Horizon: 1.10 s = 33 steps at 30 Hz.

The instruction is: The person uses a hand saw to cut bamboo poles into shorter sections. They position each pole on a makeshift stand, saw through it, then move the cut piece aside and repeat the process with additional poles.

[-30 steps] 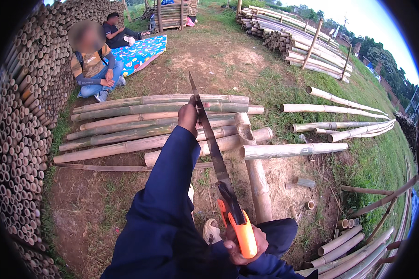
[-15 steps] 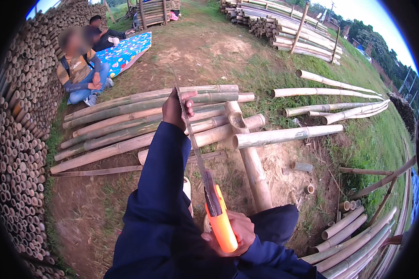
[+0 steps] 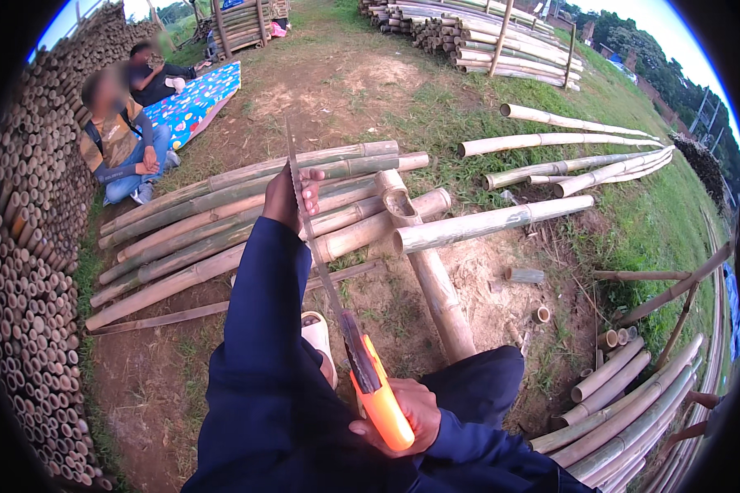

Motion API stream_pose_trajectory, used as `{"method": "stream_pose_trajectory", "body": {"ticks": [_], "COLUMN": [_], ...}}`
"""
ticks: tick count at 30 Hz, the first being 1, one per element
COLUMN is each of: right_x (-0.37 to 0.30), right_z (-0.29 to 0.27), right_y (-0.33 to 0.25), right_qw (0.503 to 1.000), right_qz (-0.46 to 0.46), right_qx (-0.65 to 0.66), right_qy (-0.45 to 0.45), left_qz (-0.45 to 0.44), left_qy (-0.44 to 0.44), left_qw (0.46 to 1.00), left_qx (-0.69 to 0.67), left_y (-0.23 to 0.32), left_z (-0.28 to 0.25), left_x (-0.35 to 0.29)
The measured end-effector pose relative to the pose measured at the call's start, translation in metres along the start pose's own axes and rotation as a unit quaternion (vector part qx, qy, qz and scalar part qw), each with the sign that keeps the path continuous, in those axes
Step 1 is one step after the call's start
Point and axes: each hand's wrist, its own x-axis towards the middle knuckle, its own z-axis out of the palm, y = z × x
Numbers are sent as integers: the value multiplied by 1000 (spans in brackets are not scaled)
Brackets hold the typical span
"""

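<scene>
A hand saw with a long thin blade (image 3: 319, 256) and an orange handle (image 3: 384, 413) stands in front of me, tip pointing away. My right hand (image 3: 415, 413) is wrapped round the handle, close to my body. Farther out, my left hand (image 3: 290, 197) has its fingers curled at the upper blade, fingertips showing on the blade's right side. Beneath and beyond it lies a row of bamboo poles (image 3: 222, 215). To the right, a thick bamboo post (image 3: 437, 296) slants along the ground, with a notch near its far end and a cut bamboo pole (image 3: 493, 223) beside it.
Stacked bamboo (image 3: 37, 345) rises at the left. Two people sit near a blue patterned mat (image 3: 193, 103). More poles (image 3: 567, 144) lie on the grass at right, others (image 3: 625, 427) at lower right, where another person's arm (image 3: 691, 429) shows. Short offcuts (image 3: 524, 275) lie near the post.
The whole scene has shifted slightly left in view. Both hands keep their places on the saw. My sandalled foot shows more now, and more of the other person's arms appears at lower right.
</scene>
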Motion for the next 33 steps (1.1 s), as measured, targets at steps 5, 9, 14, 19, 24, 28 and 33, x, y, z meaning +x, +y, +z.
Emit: {"method": "stream_pose_trajectory", "body": {"ticks": [5, 9, 14, 19, 24, 28, 33], "right_x": [-6, 0, 3, -31, -30, -26, -27], "right_z": [-3, 3, 1, -2, -10, -16, -15], "right_y": [-1, 4, -2, 15, 15, 15, 21], "right_qw": [989, 995, 999, 981, 978, 972, 975], "right_qz": [-3, -2, -12, 42, 39, 43, 35], "right_qx": [-121, -45, -34, -130, -136, -169, -159], "right_qy": [84, 86, 37, 136, 154, 156, 150], "left_qz": [-29, 8, -64, -47, -44, -42, -16], "left_qy": [180, 125, -24, 99, 84, 58, 43], "left_qw": [983, 992, 998, 993, 995, 996, 997], "left_qx": [-35, -13, -16, 47, 43, 56, 64], "left_y": [-9, -19, -11, -26, -34, -43, -39], "left_z": [41, 39, 36, 48, 79, 82, 83], "left_x": [-6, -4, 1, 0, -20, -15, -17]}}
